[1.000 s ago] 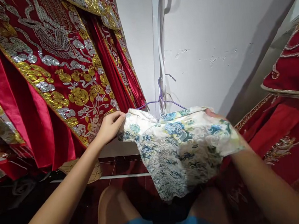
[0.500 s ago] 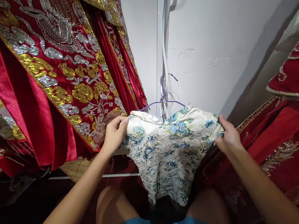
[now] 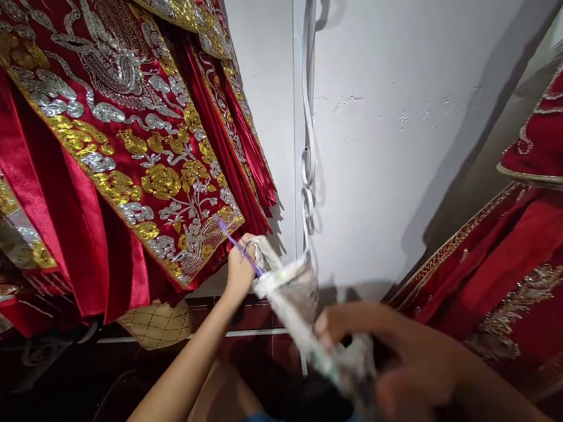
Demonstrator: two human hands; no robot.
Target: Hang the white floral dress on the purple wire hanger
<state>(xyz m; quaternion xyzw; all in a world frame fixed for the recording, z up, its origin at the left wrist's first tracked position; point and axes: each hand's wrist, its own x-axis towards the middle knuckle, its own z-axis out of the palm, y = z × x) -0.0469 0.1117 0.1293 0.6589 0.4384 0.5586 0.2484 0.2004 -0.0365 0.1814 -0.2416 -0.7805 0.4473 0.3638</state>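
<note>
A white short-sleeved blouse (image 3: 289,284) with a blue floral pattern is bunched and turned edge-on between my hands, its lower part smeared by motion. My left hand (image 3: 241,267) is closed around its shoulder part. A purple hanger (image 3: 237,242) slants out of the cloth across that hand, its upper end in front of the red embroidered costume. My right hand (image 3: 397,350), nearer to me and blurred, has its fingers curled over the blouse's lower right part, with cloth between thumb and fingers.
A red costume (image 3: 154,150) with gold and silver embroidery hangs at the left. More red beaded garments (image 3: 533,265) are at the right. A white scrolled metal stand (image 3: 306,175) stands before the pale wall (image 3: 371,60). Below lies a dark red tiled floor (image 3: 252,315).
The blouse has swung from spread open facing me to turned sideways and bunched. The hanger has come away from the metal stand and tilted left. My right hand has moved inward and down.
</note>
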